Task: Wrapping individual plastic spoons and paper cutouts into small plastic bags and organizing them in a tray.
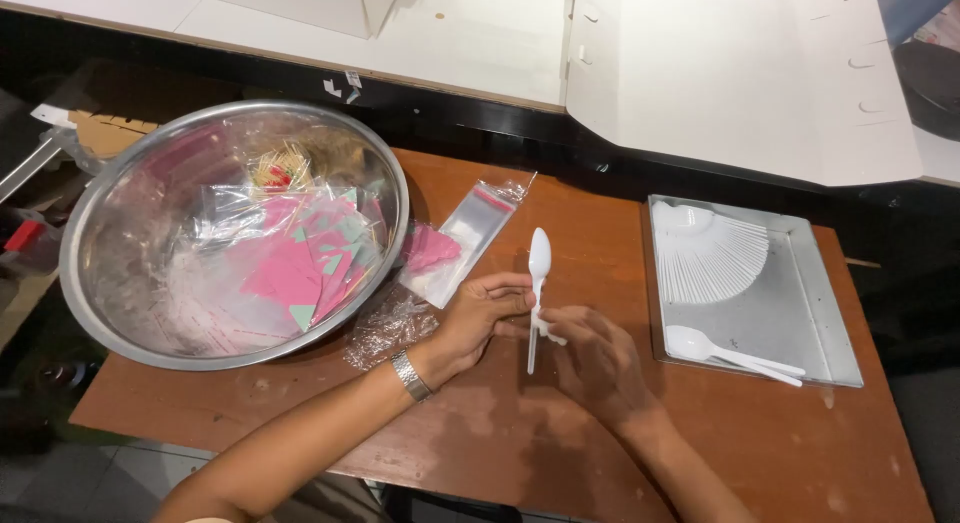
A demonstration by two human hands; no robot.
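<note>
A brown wooden table carries everything, with white flattened cardboard boxes lying along its far side. On its left sits a large steel bowl filled with clear plastic sleeves and pink paper packets. On the right lies a shallow metal tray holding a fanned stack of white plastic spoons and 2 loose spoons near its front edge. Between bowl and tray, a clear cellophane bag lies flat just beside the bowl's rim. The left hand, a metal watch on its wrist, pinches a white plastic spoon at mid-handle, bowl pointing away. The right hand curls narrowly around the same spoon's lower handle, just above the tabletop.
</note>
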